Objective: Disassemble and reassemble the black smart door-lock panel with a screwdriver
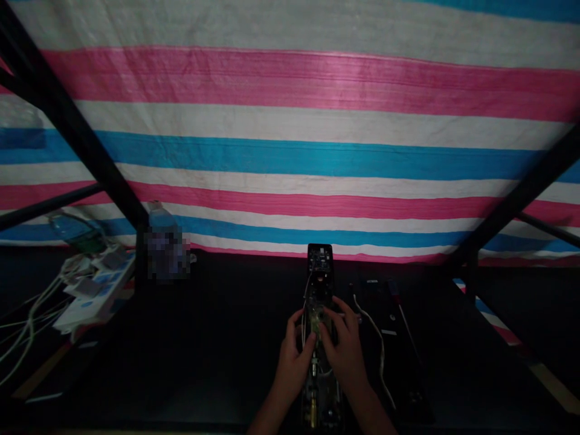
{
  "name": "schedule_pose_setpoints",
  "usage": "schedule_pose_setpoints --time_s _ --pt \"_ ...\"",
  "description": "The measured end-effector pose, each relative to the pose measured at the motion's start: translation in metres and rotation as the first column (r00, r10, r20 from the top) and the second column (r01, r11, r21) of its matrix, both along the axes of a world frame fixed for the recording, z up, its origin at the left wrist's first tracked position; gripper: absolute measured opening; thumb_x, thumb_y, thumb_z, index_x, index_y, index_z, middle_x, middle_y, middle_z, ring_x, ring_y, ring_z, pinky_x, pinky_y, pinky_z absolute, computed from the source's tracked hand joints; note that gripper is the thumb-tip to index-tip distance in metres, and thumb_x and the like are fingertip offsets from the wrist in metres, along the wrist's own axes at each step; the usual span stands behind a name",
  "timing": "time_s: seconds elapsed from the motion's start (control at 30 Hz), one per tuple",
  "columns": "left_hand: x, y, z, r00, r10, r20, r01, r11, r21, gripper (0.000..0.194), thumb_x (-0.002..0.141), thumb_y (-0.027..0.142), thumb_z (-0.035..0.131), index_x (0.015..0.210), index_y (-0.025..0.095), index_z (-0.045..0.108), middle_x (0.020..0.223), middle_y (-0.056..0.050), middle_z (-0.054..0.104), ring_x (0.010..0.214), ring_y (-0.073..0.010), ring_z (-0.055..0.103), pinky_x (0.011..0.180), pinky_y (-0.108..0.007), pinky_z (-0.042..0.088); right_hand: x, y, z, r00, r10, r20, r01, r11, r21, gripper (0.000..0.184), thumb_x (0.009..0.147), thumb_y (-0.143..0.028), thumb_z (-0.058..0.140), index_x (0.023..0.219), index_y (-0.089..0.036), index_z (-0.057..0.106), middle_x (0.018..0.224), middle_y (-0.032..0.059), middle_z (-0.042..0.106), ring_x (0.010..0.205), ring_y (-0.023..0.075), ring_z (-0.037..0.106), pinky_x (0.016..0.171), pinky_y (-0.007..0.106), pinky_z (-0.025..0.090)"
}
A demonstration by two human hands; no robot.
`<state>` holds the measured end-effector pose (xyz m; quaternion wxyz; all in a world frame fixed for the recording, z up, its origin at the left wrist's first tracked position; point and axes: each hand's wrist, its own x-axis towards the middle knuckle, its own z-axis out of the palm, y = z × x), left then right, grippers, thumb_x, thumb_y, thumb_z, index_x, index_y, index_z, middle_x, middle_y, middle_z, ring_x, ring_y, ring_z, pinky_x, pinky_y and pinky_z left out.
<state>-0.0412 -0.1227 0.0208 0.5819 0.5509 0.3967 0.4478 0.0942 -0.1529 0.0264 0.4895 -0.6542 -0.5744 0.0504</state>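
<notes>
A long, narrow black device lies lengthwise on the dark table, its inside laid bare. Thin wires, a circuit board at the far end and a brass-coloured cylinder at the near end show in it. My left hand grips a small yellowish, clear part in its middle from the left, thumb and fingers bent. From the right, my right hand closes on the same part, its thumb beside my left thumb. What exactly this part is, the dim light does not show.
Right of the device lie a white cable and a thin screwdriver-like rod. A white power strip with plugs and cables stands at left, near a bottle. Black metal frame bars rise before a striped tarp.
</notes>
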Motion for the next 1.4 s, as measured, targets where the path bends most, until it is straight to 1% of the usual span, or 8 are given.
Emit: schedule_pose_setpoints --time_s 0.23,0.4,0.53,0.73,0.97,1.1,1.23,1.4 --pt "0.0 0.001 -0.002 0.999 0.002 -0.034 -0.002 1.0 -0.005 0.051 0.089 0.04 0.062 0.134 0.022 0.047 0.125 -0.011 0.067 0.113 -0.027 0.066 0.101 -0.042 0.048 -0.001 -0.011 -0.015 0.972 0.036 -0.234 -0.042 0.999 -0.023 0.042 0.093 -0.027 0.055 0.135 -0.027 0.056 0.155 0.0096 0.039 0.141 0.0274 0.04 0.114 0.049 0.037" --pt "-0.001 0.002 -0.003 0.999 -0.026 -0.041 0.025 0.999 -0.021 0.052 0.091 0.04 0.06 0.136 0.022 0.042 0.12 -0.01 0.068 0.11 -0.0264 0.067 0.098 -0.042 0.05 0.0 -0.02 -0.031 0.883 0.147 -0.445 -0.187 0.981 -0.046 0.052 0.092 -0.028 0.055 0.143 -0.027 0.047 0.147 0.0089 0.051 0.138 0.0255 0.046 0.116 0.048 0.036" --pt "-0.001 0.002 -0.002 0.999 -0.034 -0.04 0.033 0.999 -0.028 0.052 0.091 0.04 0.06 0.136 0.022 0.041 0.12 -0.01 0.067 0.11 -0.0264 0.067 0.097 -0.041 0.051 0.001 -0.022 -0.034 0.853 0.184 -0.488 -0.244 0.968 -0.061 0.059 0.088 -0.027 0.06 0.145 -0.027 0.046 0.149 0.008 0.049 0.139 0.0262 0.044 0.117 0.047 0.033" --pt "-0.001 0.0 0.001 0.998 -0.021 -0.057 0.019 0.999 -0.036 0.05 0.092 0.042 0.058 0.136 0.022 0.043 0.122 -0.01 0.066 0.111 -0.0254 0.066 0.098 -0.04 0.05 0.001 -0.022 -0.03 0.849 0.166 -0.502 -0.225 0.973 -0.058 0.049 0.094 -0.032 0.054 0.143 -0.028 0.049 0.149 0.0068 0.05 0.141 0.0249 0.042 0.119 0.047 0.029" --pt "0.002 0.012 0.001 0.995 0.096 0.04 -0.095 0.995 -0.028 0.041 0.09 0.044 0.058 0.124 0.02 0.056 0.127 -0.012 0.065 0.119 -0.0268 0.062 0.103 -0.042 0.049 0.001 -0.023 -0.035 0.819 0.198 -0.538 -0.237 0.972 -0.004 0.057 0.096 -0.04 0.054 0.15 -0.027 0.04 0.155 0.0069 0.043 0.144 0.0237 0.037 0.12 0.045 0.029" --pt "0.004 0.012 0.002 0.984 0.174 -0.042 -0.172 0.984 0.054 0.036 0.09 0.04 0.059 0.12 0.021 0.059 0.124 -0.012 0.068 0.116 -0.0275 0.064 0.102 -0.044 0.049 0.0 -0.02 -0.035 0.823 0.197 -0.533 -0.227 0.974 0.009 0.054 0.097 -0.039 0.054 0.148 -0.027 0.043 0.153 0.0072 0.046 0.143 0.0241 0.04 0.118 0.044 0.032" --pt "0.003 -0.002 -0.001 0.945 0.249 -0.209 -0.196 0.949 0.247 0.032 0.093 0.034 0.055 0.123 0.024 0.061 0.133 -0.011 0.064 0.124 -0.0276 0.059 0.108 -0.049 0.045 -0.003 -0.021 -0.033 0.853 0.188 -0.488 -0.208 0.978 0.014 0.049 0.097 -0.035 0.053 0.145 -0.029 0.046 0.149 0.0065 0.051 0.139 0.0238 0.045 0.116 0.045 0.036" --pt "-0.001 -0.016 0.001 0.911 0.263 -0.316 -0.089 0.876 0.474 0.03 0.096 0.026 0.048 0.12 0.027 0.065 0.135 -0.01 0.061 0.128 -0.0263 0.055 0.105 -0.048 0.049 0.0 -0.012 -0.014 0.947 0.01 -0.32 0.015 0.997 0.078 0.044 0.095 -0.027 0.053 0.139 -0.027 0.052 0.146 0.0097 0.052 0.133 0.0258 0.049 0.11 0.047 0.042"
